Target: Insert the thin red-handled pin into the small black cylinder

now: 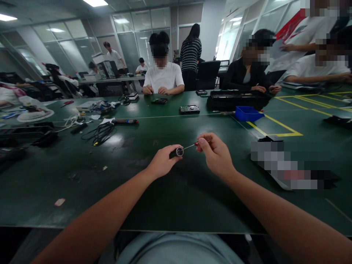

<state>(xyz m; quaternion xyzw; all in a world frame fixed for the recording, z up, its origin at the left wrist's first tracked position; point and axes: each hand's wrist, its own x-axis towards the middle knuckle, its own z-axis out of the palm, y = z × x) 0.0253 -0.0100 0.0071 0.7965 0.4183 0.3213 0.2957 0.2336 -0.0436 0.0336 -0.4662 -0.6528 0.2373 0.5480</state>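
Between thumb and fingers, my left hand grips a small dark cylindrical part with a pale round rim facing me. My right hand is closed round the red handle of a screwdriver. The screwdriver's thin metal shaft points left, its tip at the rim of the cylinder; whether it touches I cannot tell. Both hands are held above the green table. The cylinder's far end is hidden by my left fingers.
Cables and a pen-like tool lie to the left. Ahead are a hard drive, a blue bin and a black case. A partly blurred packet lies right. A person sits opposite.
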